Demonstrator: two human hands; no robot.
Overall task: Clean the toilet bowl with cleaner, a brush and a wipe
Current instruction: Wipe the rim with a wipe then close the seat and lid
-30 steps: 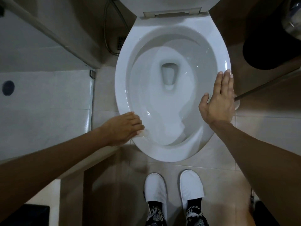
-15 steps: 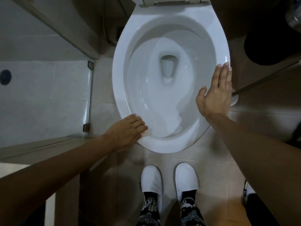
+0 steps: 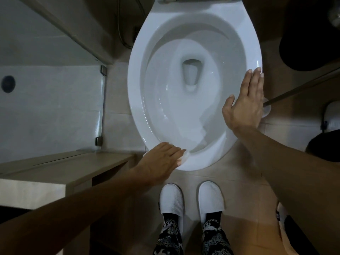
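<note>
- Left hand (image 3: 161, 161): palm down, fingers straight and close together, pressing a white wipe (image 3: 184, 157) flat onto the near left rim of the toilet bowl (image 3: 136, 100); only the wipe's edges show past the fingertips and behind the knuckles.
- Right hand (image 3: 245, 105): flat, fingers straight and together, thumb spread, resting on the bowl's right rim; holds nothing.
- Toilet bowl: white, seat raised, water in the basin.
- Beside the right hand: a thin dark handle (image 3: 298, 89) running off to the right, its white base (image 3: 266, 109) on the floor; whether it is the brush cannot be told.
- Near edge: two white slippers (image 3: 172, 199) on the tiled floor (image 3: 244, 172).
- Left: glass shower screen (image 3: 102, 107).
</note>
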